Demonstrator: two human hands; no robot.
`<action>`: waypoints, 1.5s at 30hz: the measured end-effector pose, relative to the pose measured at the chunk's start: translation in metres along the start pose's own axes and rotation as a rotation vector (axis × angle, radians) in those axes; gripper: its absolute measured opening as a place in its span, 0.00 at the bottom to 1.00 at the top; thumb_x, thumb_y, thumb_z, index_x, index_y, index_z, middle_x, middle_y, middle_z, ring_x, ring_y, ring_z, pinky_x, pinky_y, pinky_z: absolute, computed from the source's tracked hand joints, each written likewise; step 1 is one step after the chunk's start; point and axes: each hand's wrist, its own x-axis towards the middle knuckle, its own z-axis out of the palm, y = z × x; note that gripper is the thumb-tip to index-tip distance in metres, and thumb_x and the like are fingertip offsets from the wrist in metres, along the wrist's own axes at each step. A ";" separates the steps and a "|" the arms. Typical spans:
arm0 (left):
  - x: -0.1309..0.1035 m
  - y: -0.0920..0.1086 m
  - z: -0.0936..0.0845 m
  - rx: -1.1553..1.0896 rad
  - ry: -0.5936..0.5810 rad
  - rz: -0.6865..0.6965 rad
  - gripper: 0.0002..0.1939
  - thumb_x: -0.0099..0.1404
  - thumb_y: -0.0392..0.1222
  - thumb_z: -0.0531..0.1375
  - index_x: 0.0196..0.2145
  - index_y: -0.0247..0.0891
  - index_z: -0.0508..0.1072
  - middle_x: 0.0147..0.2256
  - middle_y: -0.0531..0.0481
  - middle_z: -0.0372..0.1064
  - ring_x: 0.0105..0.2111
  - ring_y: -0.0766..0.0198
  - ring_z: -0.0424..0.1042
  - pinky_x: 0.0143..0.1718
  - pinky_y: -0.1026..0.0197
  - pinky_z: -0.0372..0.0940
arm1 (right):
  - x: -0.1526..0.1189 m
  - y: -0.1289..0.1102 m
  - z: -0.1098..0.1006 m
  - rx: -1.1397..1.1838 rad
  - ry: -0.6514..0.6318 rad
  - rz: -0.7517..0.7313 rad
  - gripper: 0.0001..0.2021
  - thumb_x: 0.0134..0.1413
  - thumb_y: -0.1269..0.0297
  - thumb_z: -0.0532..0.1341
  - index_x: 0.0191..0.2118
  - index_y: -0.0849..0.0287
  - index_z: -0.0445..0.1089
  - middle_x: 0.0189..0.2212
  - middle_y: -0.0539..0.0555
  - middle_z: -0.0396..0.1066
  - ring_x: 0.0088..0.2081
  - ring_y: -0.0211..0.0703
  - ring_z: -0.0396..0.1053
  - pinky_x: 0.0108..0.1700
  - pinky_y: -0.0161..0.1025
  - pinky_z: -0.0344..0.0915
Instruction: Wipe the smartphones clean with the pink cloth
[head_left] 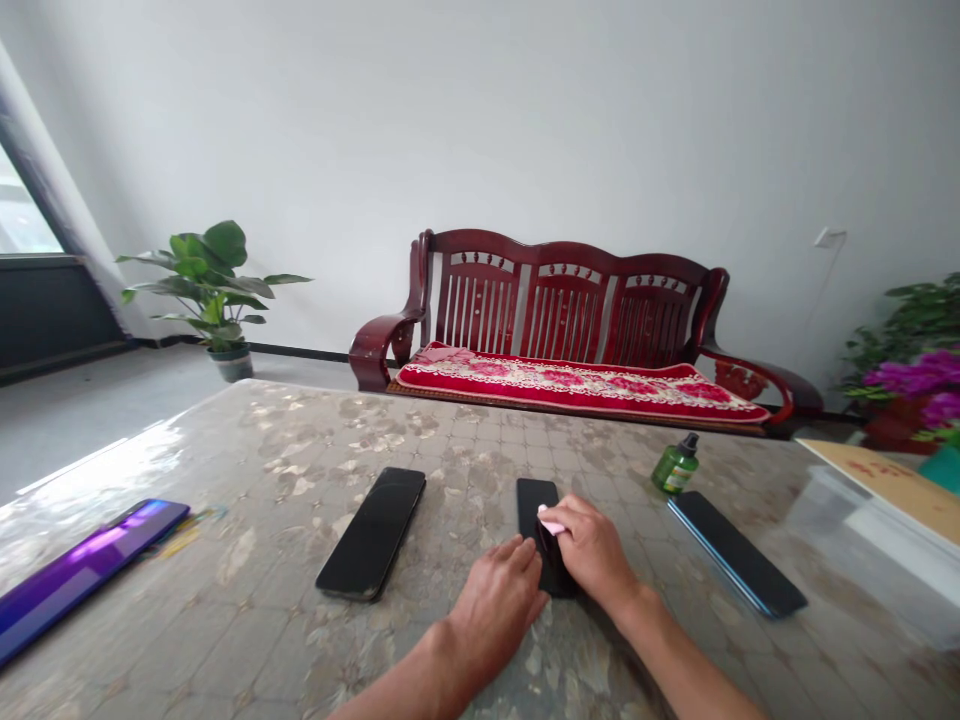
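Observation:
A black smartphone lies flat on the patterned tabletop in front of me. My left hand is closed against its left and lower edges, fingers together and thumb near the bottom end. In my right hand a small pale pink piece, apparently cloth or sponge, is pinched and pressed against the phone's screen. My fingers cover much of that piece and the phone's right side. Another black smartphone lies to the left of my hands. To the right is a dark phone with a blue edge, with a green spray bottle just behind it.
A shiny purple-blue phone lies at the table's far left. On the right stands a clear plastic box with a tan board on top. Behind the table are a wooden bench and a potted plant.

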 end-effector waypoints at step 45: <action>0.001 -0.001 0.008 0.008 -0.019 0.003 0.11 0.69 0.37 0.57 0.48 0.35 0.72 0.53 0.42 0.69 0.56 0.53 0.66 0.59 0.55 0.60 | 0.060 -0.006 0.019 -0.008 -0.114 -0.043 0.17 0.57 0.77 0.53 0.40 0.53 0.77 0.34 0.52 0.72 0.38 0.40 0.68 0.41 0.33 0.61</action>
